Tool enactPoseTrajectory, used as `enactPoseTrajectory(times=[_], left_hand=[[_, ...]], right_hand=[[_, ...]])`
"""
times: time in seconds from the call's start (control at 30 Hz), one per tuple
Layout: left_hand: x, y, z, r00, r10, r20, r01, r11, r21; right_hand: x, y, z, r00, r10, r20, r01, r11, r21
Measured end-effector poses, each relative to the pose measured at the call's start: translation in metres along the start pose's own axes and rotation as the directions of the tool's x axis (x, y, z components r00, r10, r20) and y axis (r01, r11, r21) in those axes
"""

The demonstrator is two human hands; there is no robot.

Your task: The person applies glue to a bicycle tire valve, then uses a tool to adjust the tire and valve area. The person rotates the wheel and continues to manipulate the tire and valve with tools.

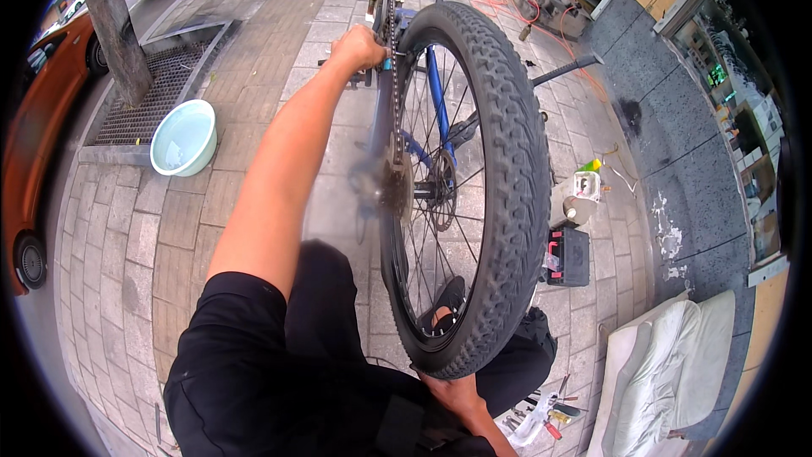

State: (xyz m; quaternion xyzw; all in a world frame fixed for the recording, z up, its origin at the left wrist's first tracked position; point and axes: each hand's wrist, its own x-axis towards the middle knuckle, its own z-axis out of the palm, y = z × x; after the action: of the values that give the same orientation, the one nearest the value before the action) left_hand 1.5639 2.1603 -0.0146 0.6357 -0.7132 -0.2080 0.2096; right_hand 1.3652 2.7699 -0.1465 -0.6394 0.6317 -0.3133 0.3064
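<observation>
A bicycle stands before me with its rear wheel toward me, its knobby black tyre (516, 144) filling the middle. My left hand (359, 49) is stretched far forward, closed around a dark pedal (348, 76) beside the chain (394, 101). The chain runs back to the rear sprockets (395, 189), which are smeared by motion along with the part left of them. Blue frame tubes (438, 97) and a brake disc (444, 190) show through the spokes. Low at the tyre's near end is my right hand (457, 393); the tyre hides its fingers.
A pale green basin (184, 137) sits left on the paving, near a tree trunk (114, 25) and an orange car (46, 144). To the right are a white bucket (575, 199), a black toolbox (568, 258), a white cushioned seat (660, 381), loose tools (550, 419) and an orange hose (507, 0).
</observation>
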Motion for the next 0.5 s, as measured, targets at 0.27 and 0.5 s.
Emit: enactPoseTrajectory(times=[0.27,0.5], left_hand=[[0.003,0.000,0.001,1.000,0.007,-0.014,-0.007,1.000,-0.017],[0.000,-0.004,0.005,0.998,0.026,-0.049,-0.027,0.999,-0.025]], right_hand=[[0.002,0.049,0.032,0.999,-0.027,0.044,0.035,0.978,-0.204],[0.008,-0.020,-0.020,1.000,-0.023,0.009,0.023,1.000,-0.003]])
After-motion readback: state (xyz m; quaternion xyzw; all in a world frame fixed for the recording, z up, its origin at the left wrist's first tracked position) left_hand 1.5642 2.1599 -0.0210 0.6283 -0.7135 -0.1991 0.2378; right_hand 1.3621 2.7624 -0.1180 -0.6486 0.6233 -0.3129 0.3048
